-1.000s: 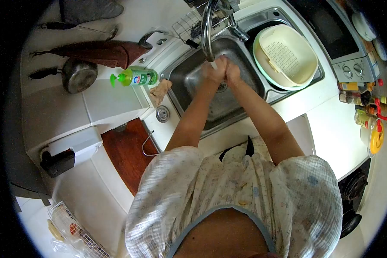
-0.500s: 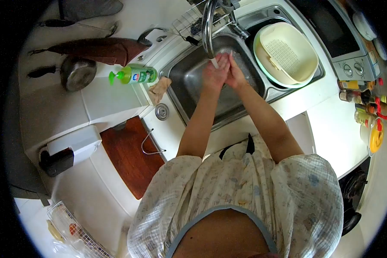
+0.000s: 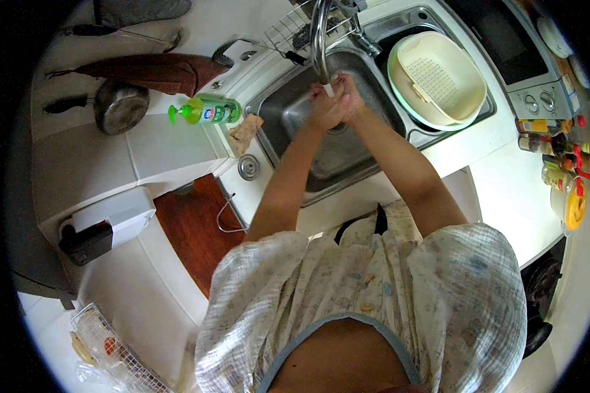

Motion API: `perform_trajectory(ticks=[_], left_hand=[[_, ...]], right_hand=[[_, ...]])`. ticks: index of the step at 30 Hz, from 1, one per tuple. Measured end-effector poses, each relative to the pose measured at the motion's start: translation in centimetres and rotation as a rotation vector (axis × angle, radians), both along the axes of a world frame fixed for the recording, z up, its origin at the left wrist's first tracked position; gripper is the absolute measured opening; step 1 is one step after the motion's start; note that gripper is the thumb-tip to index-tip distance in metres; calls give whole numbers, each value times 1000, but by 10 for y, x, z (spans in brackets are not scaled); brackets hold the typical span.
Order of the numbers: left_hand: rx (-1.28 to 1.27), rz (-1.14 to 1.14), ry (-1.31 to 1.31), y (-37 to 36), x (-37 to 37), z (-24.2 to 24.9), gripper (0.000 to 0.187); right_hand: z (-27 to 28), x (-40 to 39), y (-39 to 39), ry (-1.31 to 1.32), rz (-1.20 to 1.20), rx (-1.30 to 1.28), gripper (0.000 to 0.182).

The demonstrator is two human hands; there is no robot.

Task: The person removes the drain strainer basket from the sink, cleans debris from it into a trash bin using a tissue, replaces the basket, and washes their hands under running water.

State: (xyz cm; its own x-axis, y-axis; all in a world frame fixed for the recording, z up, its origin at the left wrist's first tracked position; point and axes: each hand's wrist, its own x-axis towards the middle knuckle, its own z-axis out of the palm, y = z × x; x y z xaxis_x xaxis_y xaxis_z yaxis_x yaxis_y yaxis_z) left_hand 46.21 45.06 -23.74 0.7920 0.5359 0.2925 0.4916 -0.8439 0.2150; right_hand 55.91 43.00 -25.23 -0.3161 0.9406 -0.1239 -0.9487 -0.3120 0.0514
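Under the tip of the curved metal faucet point(image 3: 319, 42), both hands meet over the steel sink basin point(image 3: 295, 124). My left hand point(image 3: 326, 108) lies against my right hand point(image 3: 351, 99), palms facing each other. No object shows between them. The fingers overlap and are partly hidden by the faucet tip, so their exact shape is hard to make out. A green pump bottle point(image 3: 210, 111) and a crumpled tan cloth point(image 3: 246, 131) sit left of the basin.
A cream colander point(image 3: 439, 78) rests in a pale green basin in the second sink bowl. A microwave point(image 3: 511, 59) and sauce bottles point(image 3: 557, 164) stand at right. A pan point(image 3: 121, 107) and brown cloth point(image 3: 157, 72) hang at left. A round drain strainer point(image 3: 248, 167) lies nearby.
Both hands have shifted slightly, with the left lower and the fingers more overlapped across each other. The view has moved a little.
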Motion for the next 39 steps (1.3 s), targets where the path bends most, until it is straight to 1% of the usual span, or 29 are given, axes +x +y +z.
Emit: perform_trajectory(ticks=[1,3,5,7,8,10,11,13,14,15,16,17,18,20,22,24,25,27,28,29,30,31,32,34,35,36,38,39], left_hand=[[-34,27,183,2,-4,8,34],[-88,36,386,9,3,28,30],[-141,14,435,14,10,37,36],[-19,20,454,11,17,42,24],[48,19,461,11,21,42,18],[82,50,585,11,31,35,22],[97,70,648,10,33,30,24],[-6,124,556,10,34,16,31],[-55,153,510,11,33,7,35],[-65,223,479,13,32,-8,37],[-77,295,450,15,30,-27,39],[-89,369,420,16,29,-37,40],[-137,528,331,11,28,-26,38],[-227,835,137,-5,27,9,34],[-474,842,47,-5,5,16,35],[-952,920,-356,6,-24,2,41],[-1295,965,-738,14,-42,-22,47],[-1870,704,-1345,12,-55,-32,53],[-2092,390,-1529,1,-62,-27,52],[-2155,357,-1632,-6,-65,-20,48],[-2217,323,-1735,-12,-67,-12,44],[-2127,611,-1772,-16,-64,-6,36],[-2015,896,-1796,-18,-61,0,30],[-2020,816,-1792,-22,-63,-5,32],[-2022,782,-1791,-23,-63,-8,36],[-2115,658,-1840,-22,-61,-8,34],[-2289,392,-1921,-19,-57,-11,30],[-2358,266,-1890,-16,-53,-15,29]], right_hand=[[-2,-2,4,6,63,-105,54],[-1,3,2,13,89,-70,56],[8,4,-6,41,106,-61,58],[30,7,-15,87,107,-75,60],[23,7,-16,77,76,-84,60],[9,8,-16,53,9,-97,60],[15,9,-20,9,-24,-109,59],[36,8,-29,-79,-82,-130,57],[23,4,-25,-116,-149,-194,56],[-4,-4,-17,-152,-216,-255,54],[-19,-9,-12,-187,-281,-318,53],[-5,-11,-15,-351,-303,-342,51],[24,-13,-23,-515,-324,-364,50],[39,-8,-21,-867,-189,-375,47],[34,1,-13,-1227,143,-361,45],[32,-9,-11,-822,28,-351,45],[30,-15,-9,-619,-18,-346,46],[7,-23,2,-430,-75,-290,45],[-13,-28,14,-365,-125,-247,45],[-39,-35,27,-301,-200,-169,44],[-35,-39,32,-221,-264,-92,44],[-32,-40,35,247,-189,-183,45],[-13,-42,34,202,-218,-131,39],[15,-46,33,115,-274,-33,29],[13,-44,35,-518,-404,166,28],[-1,-42,36,-1152,-515,370,28],[-31,-36,39,-1096,-388,530,30],[-37,-30,41,-413,-164,442,32]])
